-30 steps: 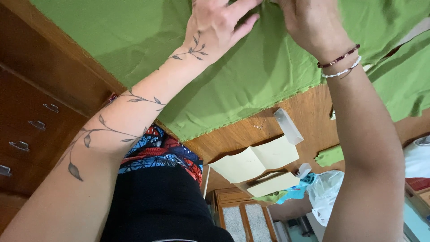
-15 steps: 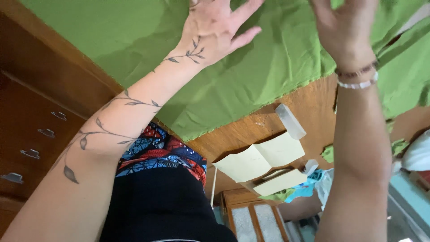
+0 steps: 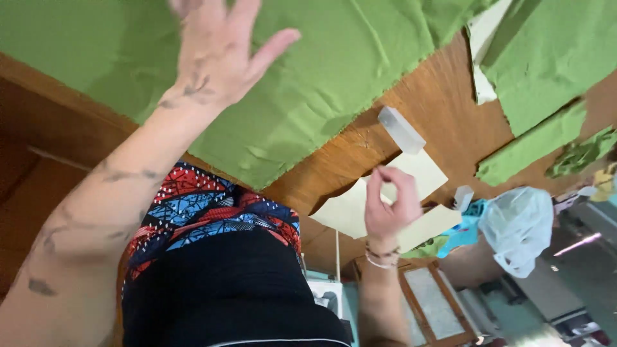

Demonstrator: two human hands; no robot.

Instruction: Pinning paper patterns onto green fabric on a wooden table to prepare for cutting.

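Two hands: left (image 3: 215, 54) spread flat on green cloth (image 3: 334, 71), right (image 3: 389, 202) pinched empty beside it.

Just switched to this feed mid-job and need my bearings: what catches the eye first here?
The big green cloth spread over the wooden table dominates the upper part of the view, with the left hand laid flat and open on it. Lower right of it, the right hand hangs above pale paper pieces with its fingertips pinched together, near a small white block.

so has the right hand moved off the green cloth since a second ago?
Yes. The right hand has pulled back off the green cloth to the cream paper pieces on the wooden table.
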